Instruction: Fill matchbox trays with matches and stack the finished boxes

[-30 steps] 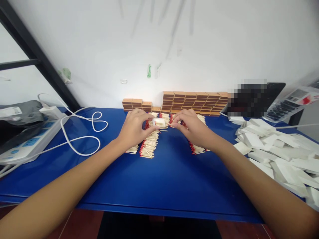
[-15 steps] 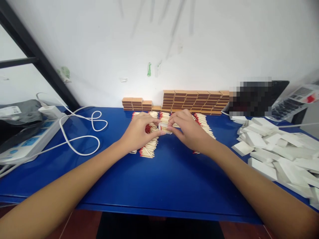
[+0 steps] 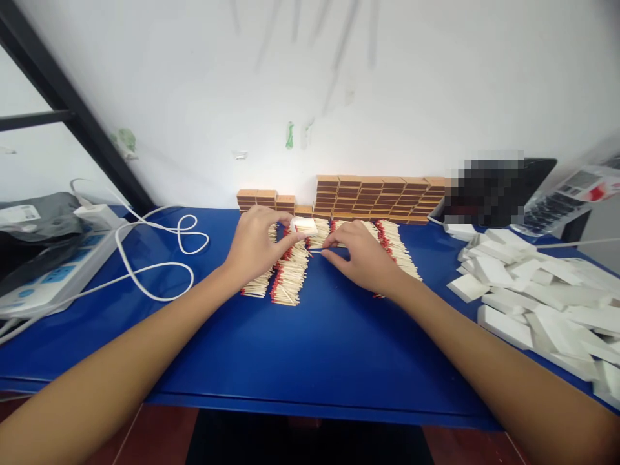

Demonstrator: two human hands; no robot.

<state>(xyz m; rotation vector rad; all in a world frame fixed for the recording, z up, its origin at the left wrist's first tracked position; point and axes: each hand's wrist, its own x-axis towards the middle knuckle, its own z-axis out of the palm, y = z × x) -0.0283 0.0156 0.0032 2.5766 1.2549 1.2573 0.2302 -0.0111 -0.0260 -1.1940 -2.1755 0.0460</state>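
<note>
My left hand (image 3: 252, 244) holds a small white matchbox tray (image 3: 310, 223) between thumb and fingers, tilted, with some matches lying in it. Just right of it, the thumb and fingertips of my right hand (image 3: 361, 253) pinch what looks like a single match (image 3: 316, 251), its red head pointing left. Under and behind both hands, red-tipped matches lie in rows on the blue table (image 3: 310, 361). One match row (image 3: 289, 281) shows beside my left hand, and another row (image 3: 398, 252) runs past my right wrist, partly covered by it.
Closed matchboxes (image 3: 380, 197) are stacked along the wall, with a lower stack (image 3: 266, 200) to their left. White trays (image 3: 542, 284) lie heaped at the right, before a dark device (image 3: 537, 187). A power strip (image 3: 62, 278) and looping white cable (image 3: 159, 299) occupy the left.
The tray has moved slightly left and up in my left hand. My right hand has let go of the tray and now pinches what looks like a match beside it.
</note>
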